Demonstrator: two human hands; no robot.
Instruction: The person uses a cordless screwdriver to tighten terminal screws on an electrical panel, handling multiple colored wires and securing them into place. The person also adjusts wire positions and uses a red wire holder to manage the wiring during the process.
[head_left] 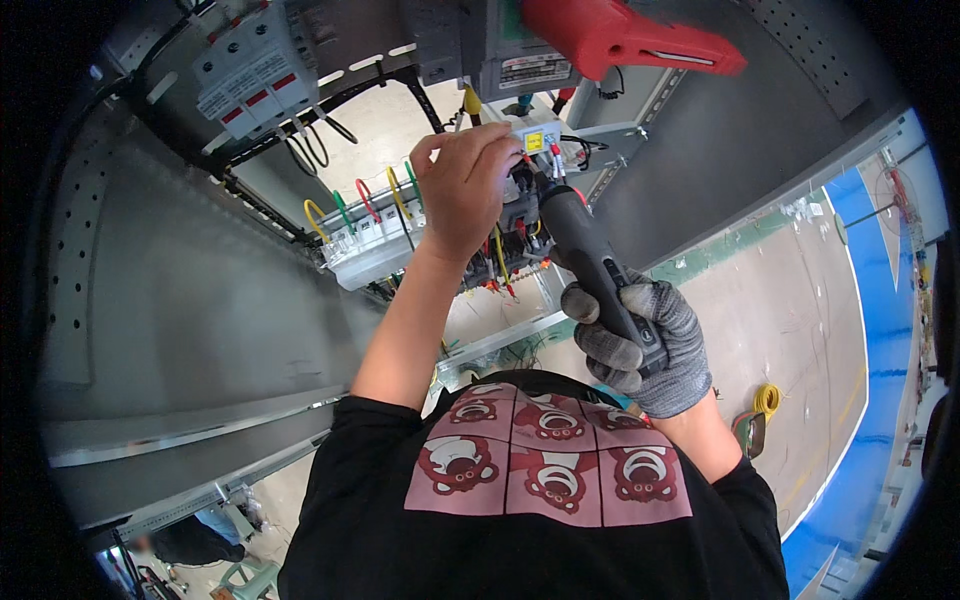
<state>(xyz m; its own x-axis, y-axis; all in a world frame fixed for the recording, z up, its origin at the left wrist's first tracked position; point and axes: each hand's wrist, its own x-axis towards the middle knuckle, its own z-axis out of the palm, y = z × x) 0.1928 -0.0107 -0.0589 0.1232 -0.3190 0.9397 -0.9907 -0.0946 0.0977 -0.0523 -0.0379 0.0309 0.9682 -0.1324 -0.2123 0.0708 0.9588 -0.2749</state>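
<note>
My right hand (645, 340), in a grey knit glove, grips a black electric screwdriver (590, 250). The screwdriver's tip points up and left at a small white electrical module (541, 138) with a yellow label; whether it touches a screw cannot be made out. My bare left hand (465, 185) has its fingers bent around the left side of this module, and its thumb is partly hidden. Red-sleeved wires (556, 152) stand at the module's right side. Just below, dark components and loose wires (505, 270) are partly covered by my hands and the tool.
Grey cabinet walls (210, 290) enclose the work. A white terminal row (370, 245) with yellow, green and red wires lies left of my forearm. White breakers (250, 75) sit upper left; a red handle (640, 40) juts out above. A yellow coil (767, 398) rests on the floor at right.
</note>
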